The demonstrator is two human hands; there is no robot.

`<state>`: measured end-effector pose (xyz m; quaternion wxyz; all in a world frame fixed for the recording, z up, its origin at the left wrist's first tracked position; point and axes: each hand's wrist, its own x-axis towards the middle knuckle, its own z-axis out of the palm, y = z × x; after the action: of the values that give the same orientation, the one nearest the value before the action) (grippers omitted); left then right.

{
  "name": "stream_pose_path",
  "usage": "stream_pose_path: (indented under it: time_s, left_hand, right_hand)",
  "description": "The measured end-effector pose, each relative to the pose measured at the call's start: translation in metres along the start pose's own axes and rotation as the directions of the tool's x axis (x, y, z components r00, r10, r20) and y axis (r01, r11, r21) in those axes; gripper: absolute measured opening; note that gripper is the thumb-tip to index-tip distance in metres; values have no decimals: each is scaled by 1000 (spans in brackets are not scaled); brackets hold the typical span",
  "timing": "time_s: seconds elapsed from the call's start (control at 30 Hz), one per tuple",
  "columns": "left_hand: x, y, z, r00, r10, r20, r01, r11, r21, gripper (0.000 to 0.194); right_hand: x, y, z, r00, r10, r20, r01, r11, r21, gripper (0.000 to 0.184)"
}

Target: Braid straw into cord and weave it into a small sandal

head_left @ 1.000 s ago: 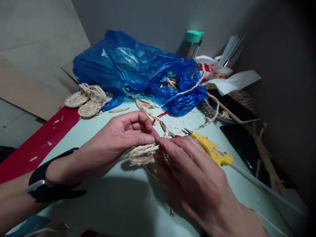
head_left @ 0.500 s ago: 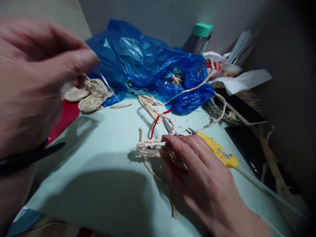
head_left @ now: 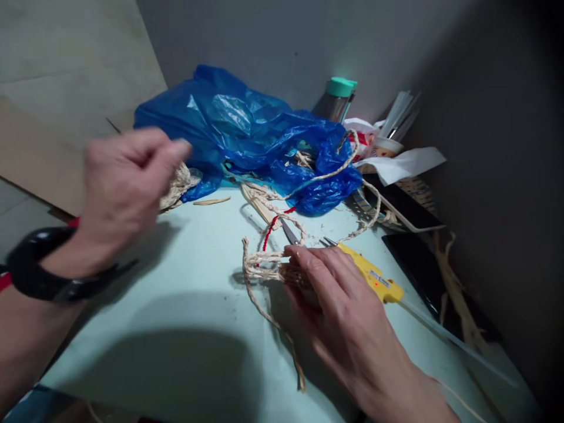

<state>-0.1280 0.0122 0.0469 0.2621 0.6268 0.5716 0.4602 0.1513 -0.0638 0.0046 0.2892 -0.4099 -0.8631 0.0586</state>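
My right hand (head_left: 339,299) is closed round a coiled piece of braided straw cord (head_left: 264,265), low over the table. One loose cord end trails down toward me and a short one points up. To the left, my left hand (head_left: 127,182) is raised above the table, blurred, with fingers curled and thumb pressed against them; whatever it may pinch is hidden. A yellow glue gun (head_left: 374,276) lies just beyond my right hand, a clear glue stick (head_left: 458,338) running out behind it. Past the coil, a grey scissor blade (head_left: 288,231) and a red twisted cord (head_left: 270,232) show.
A crumpled blue plastic bag (head_left: 247,129) spreads along the back, straw cord (head_left: 335,173) looping over it. A green-lidded bottle (head_left: 337,97) and a paper cup (head_left: 388,145) stand behind. Dark flat devices (head_left: 423,270) lie at right. Woven straw pieces (head_left: 178,185) sit partly behind my left hand.
My left hand has drawn away from the camera, and the thin clear strand near its fingertips no longer shows. My right hand keeps its hold on the straw cord. The view has shifted slightly.
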Motion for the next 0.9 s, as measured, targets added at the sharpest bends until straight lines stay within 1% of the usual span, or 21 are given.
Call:
stream_pose_path:
  time_s: [0.03,0.07,0.1,0.17,0.2,0.23,0.27,0.33,0.4,0.47,0.53,0.57,0.63,0.7,0.77,0.8,0.83,0.9]
  left_hand:
    - [-10,10,13,986,137,-93,-123,982,142,40]
    - [-17,17,23,978,207,-29,-195,951,238,42]
    - [-22,22,30,965,252,67,-260,933,248,42]
    - [-27,25,37,919,287,271,-349,913,214,32]
    - [-27,25,38,892,295,342,-372,909,187,27]
    - [-26,23,38,871,304,386,-391,904,171,24]
    - [-26,22,38,858,315,406,-408,898,165,22]
    - [-26,20,38,840,342,421,-441,883,161,18]
    - [-29,20,41,844,333,420,-426,892,149,15]
    - [-33,22,45,855,335,397,-409,905,118,19]
    - [-37,25,49,867,361,343,-419,901,111,26]
    - [-40,26,50,872,379,308,-433,893,126,27]
    - [-44,28,52,866,413,284,-472,861,189,24]
    - [-47,30,54,833,469,294,-541,801,255,17]
    - [-50,30,57,780,532,330,-622,720,307,9]
    - [-51,29,59,757,551,352,-651,684,329,8]
    - [-52,29,61,744,555,373,-667,659,348,12]
    - [-54,29,64,730,535,426,-679,637,364,17]
  right_hand:
    - [0,0,-1,1000,4,-6,-4,1000,2,37]
    - [0,-1,-1,1000,8,-17,-8,1000,7,36]
    - [1,-1,-1,1000,12,-29,-11,1000,11,36]
    - [2,-2,0,998,24,-53,-23,1000,12,33]
    - [3,-2,2,997,30,-69,-30,1000,6,31]
    - [4,-2,3,996,35,-86,-35,999,-4,29]
    - [4,-2,5,993,40,-111,-42,999,-19,27]
    - [5,-2,7,986,43,-164,-50,998,-43,25]
    - [5,-3,7,981,41,-189,-53,997,-54,25]
    - [4,-4,6,985,51,-167,-61,997,-56,26]
    - [3,-5,5,988,58,-140,-67,996,-63,29]
    - [3,-5,4,990,59,-131,-68,996,-66,31]
    - [4,-4,5,990,58,-127,-68,995,-75,34]
    - [4,-4,7,989,61,-133,-73,993,-89,35]
    - [4,-4,10,986,58,-154,-75,991,-107,35]
    - [4,-4,12,985,52,-165,-71,991,-116,33]
    - [4,-4,13,983,49,-175,-71,990,-124,31]
    - [4,-4,15,981,50,-188,-76,988,-132,27]
